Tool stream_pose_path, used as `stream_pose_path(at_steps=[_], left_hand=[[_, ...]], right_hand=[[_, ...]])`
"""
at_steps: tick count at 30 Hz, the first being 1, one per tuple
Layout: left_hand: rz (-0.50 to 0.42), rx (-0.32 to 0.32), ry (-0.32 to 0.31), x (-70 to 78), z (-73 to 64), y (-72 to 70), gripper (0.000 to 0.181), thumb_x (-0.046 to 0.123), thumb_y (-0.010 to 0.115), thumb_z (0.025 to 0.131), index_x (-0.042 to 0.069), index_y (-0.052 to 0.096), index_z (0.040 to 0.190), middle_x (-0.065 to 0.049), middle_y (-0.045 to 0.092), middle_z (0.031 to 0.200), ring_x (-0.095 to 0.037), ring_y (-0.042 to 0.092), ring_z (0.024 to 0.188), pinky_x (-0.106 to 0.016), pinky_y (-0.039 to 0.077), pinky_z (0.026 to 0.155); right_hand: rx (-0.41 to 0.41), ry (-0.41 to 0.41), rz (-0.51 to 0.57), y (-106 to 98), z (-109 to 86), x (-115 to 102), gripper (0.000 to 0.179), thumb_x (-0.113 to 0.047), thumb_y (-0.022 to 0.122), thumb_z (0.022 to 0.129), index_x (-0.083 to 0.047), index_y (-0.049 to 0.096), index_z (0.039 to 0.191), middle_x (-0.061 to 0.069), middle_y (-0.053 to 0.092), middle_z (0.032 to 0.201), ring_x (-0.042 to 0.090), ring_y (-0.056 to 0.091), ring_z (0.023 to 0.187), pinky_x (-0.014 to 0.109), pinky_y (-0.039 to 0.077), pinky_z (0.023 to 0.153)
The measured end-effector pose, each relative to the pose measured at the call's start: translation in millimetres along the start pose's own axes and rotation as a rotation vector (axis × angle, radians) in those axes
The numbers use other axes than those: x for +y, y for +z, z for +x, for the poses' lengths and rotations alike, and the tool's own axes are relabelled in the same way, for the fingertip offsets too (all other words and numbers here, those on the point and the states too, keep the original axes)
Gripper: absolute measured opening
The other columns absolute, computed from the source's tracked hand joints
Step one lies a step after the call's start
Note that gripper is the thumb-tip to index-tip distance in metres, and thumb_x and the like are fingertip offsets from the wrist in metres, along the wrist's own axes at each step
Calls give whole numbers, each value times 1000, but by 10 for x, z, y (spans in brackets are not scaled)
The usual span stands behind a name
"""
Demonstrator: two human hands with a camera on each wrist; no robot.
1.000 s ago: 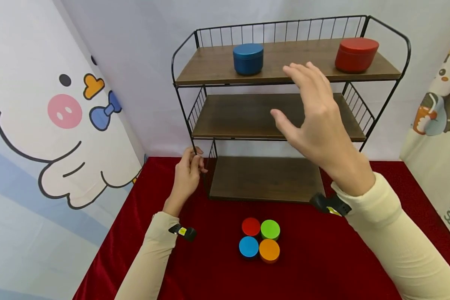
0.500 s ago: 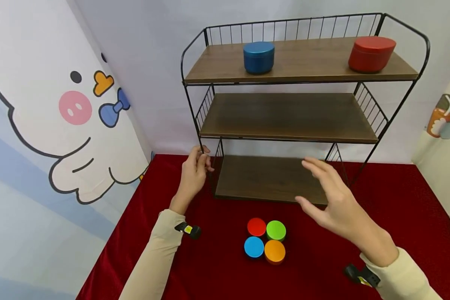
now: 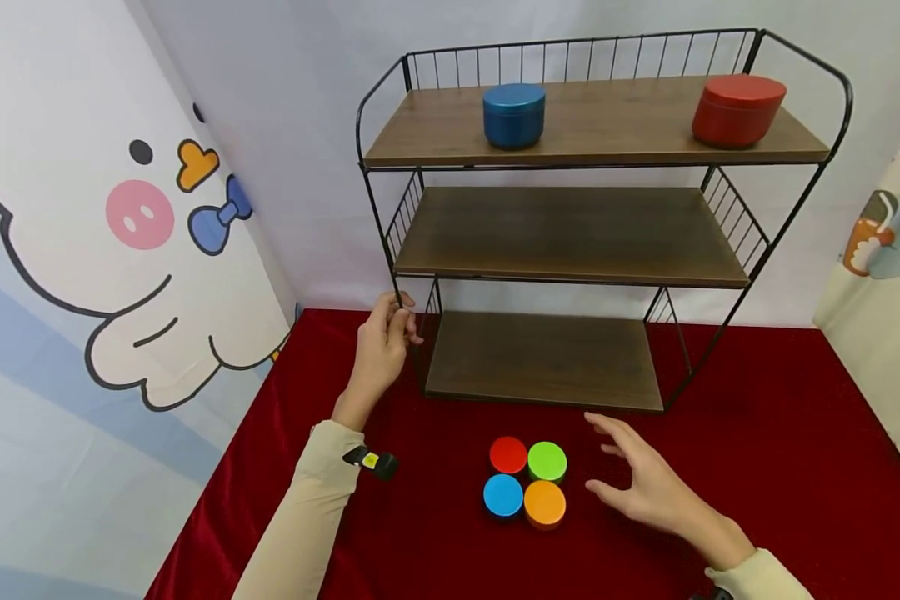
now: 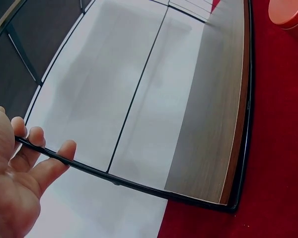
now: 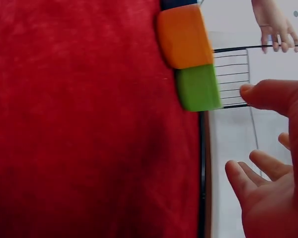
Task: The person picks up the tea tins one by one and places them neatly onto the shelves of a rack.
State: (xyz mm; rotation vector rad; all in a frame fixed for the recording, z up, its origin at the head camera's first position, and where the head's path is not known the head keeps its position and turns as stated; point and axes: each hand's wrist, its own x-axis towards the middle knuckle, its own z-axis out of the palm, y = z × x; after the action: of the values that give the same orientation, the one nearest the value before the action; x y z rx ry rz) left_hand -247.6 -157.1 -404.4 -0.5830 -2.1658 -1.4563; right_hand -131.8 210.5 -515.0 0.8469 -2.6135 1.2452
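My left hand (image 3: 381, 343) grips the left front post (image 4: 139, 185) of a black wire rack with wooden shelves; its fingers curl round the thin rod in the left wrist view. Low over the red cloth, my right hand (image 3: 648, 485) holds nothing, its thumb and fingers spread toward a cluster of small round tins. The green tin (image 3: 547, 460) and orange tin (image 3: 545, 503) are nearest to it. Beside them stand a red tin (image 3: 508, 455) and a light blue tin (image 3: 503, 495). In the right wrist view, the orange tin (image 5: 185, 37) and green tin (image 5: 198, 88) appear side-on.
The rack's top shelf (image 3: 615, 117) bears a blue oval tin (image 3: 513, 118) left of centre and a red oval tin (image 3: 738, 112) at the right. Its middle shelf (image 3: 570, 225) and bottom shelf (image 3: 540, 354) lie below. Red velvet cloth (image 3: 757, 417) covers the table.
My right hand has come down from in front of the upper shelves to low over the cloth, right of the small tins. My left hand keeps its grip on the post.
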Motion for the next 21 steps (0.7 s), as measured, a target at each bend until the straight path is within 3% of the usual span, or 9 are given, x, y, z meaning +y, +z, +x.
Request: stream_pose_path(at_steps=[2,7,13,21], left_hand=[[7,3,-2,10,3,-3,13,-6,43,106,-13,53,113,-29,54,77,-45,64,67,-56,63,64],[7,-3,-2,22,6,-8,14,-5,43,107,-13,53,113,-29,54,78,-45,65,68,-56,64,65],[2,-9,-1,22,8,-5,15,-4,43,107,-14,53,113,-30,54,78,-46,64,69,-57,64,66],[9,-11,-19,27,5,1,16,-3,43,107,-13,53,113,-30,54,79,-45,65,69,-56,64,67]], right_hand=[[-27,7,-8,52,5,35,88,3,85,80,-3,39,155,20,47,150,36,53,129,30,60,99],[-87,19,-5,157,46,80,87,8,83,79,1,40,153,23,46,150,40,55,129,40,62,96],[-173,60,12,258,120,97,82,9,80,82,1,40,153,22,45,152,37,56,130,40,61,97],[-210,30,-22,349,204,99,75,6,79,84,-1,45,150,16,52,146,28,60,124,37,61,98]])
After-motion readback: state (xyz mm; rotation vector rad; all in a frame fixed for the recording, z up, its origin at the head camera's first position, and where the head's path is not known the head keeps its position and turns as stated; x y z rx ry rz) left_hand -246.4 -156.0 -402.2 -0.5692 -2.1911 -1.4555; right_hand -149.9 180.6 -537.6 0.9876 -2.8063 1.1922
